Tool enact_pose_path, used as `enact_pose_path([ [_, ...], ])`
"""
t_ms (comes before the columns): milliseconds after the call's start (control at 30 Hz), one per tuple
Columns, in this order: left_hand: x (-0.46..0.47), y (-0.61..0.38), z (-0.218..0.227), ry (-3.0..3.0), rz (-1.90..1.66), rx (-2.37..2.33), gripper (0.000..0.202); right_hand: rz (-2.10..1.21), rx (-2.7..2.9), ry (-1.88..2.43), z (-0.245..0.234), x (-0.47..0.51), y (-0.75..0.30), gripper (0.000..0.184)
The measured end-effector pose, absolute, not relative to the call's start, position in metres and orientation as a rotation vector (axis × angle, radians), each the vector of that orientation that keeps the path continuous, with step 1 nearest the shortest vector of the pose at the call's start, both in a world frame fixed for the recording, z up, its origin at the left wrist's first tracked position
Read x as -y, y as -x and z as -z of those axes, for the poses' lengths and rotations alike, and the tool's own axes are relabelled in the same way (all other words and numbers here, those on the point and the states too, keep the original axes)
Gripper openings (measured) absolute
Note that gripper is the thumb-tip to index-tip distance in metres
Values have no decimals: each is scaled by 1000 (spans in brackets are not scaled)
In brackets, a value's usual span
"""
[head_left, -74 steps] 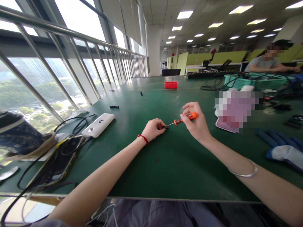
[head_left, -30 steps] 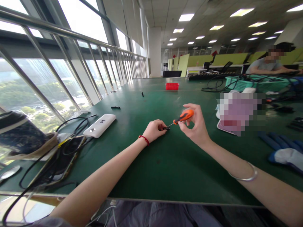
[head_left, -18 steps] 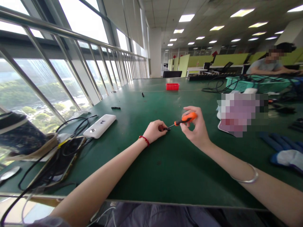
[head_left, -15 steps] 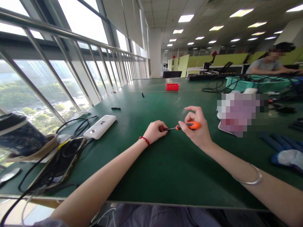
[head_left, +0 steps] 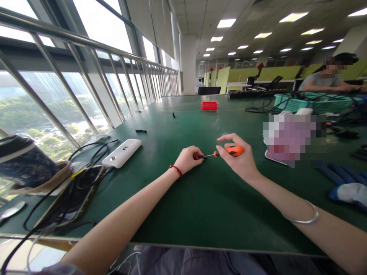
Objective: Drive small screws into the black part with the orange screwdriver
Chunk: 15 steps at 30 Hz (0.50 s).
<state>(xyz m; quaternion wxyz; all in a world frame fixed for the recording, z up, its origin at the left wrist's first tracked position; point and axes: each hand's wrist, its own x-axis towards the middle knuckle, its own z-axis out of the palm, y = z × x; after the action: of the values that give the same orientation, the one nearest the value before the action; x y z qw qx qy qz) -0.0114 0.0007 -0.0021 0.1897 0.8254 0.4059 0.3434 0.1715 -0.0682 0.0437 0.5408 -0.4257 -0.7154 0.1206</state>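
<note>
My left hand [head_left: 189,157], with a red cord bracelet at its wrist, pinches a small black part [head_left: 203,157] close to the green tabletop [head_left: 172,206]. Most of that part is hidden by my fingers, and its kind cannot be made out. An orange and black screwdriver [head_left: 235,151] lies in my right hand [head_left: 242,158], its handle held between thumb and fingers. The thin metal shaft points left, and its tip meets the small black part. My right index finger is stretched out above the handle.
Left are a white power bank [head_left: 122,153], a phone [head_left: 71,198] with cables, and a dark cup-like item [head_left: 25,162]. Small black pieces [head_left: 141,131] and a red basket [head_left: 209,105] sit farther back. Right are blue gloves [head_left: 351,191], a teal basket [head_left: 312,103] and a person [head_left: 323,81].
My right fingers have shifted on the screwdriver handle, and the handle looks rolled. The index finger sits slightly lower and more to the left. My left hand keeps its pinch.
</note>
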Motion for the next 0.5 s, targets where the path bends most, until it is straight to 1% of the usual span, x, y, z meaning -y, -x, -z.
enact_pose_path([
  [33, -1, 11, 2, -2320, -963, -1142, 7, -292, 1702, 968, -43, 68, -172, 23],
  [133, 0, 11, 1, -2315, -966, -1140, 8, -279, 1655, 907, -41, 65, -173, 47],
  [167, 0, 11, 1, -2314, -967, -1141, 8, -272, 1636, 928, -41, 65, -173, 49],
  [200, 0, 11, 1, -2313, -968, -1143, 8, -264, 1620, 963, -41, 65, -173, 46],
  [300, 1, 11, 1, -2314, -959, -1153, 7, -232, 1607, 1037, -43, 65, -173, 21],
  [333, 1, 11, 1, -2314, -957, -1155, 7, -225, 1613, 1025, -43, 65, -173, 17],
  [367, 1, 11, 1, -2312, -958, -1155, 7, -227, 1617, 993, -43, 65, -173, 18],
  [400, 1, 11, 1, -2310, -959, -1154, 7, -242, 1621, 956, -43, 65, -173, 24],
  [467, 1, 11, 1, -2307, -965, -1151, 7, -287, 1617, 912, -42, 64, -173, 43],
  [500, 1, 11, 1, -2305, -967, -1149, 7, -303, 1615, 922, -42, 64, -173, 47],
])
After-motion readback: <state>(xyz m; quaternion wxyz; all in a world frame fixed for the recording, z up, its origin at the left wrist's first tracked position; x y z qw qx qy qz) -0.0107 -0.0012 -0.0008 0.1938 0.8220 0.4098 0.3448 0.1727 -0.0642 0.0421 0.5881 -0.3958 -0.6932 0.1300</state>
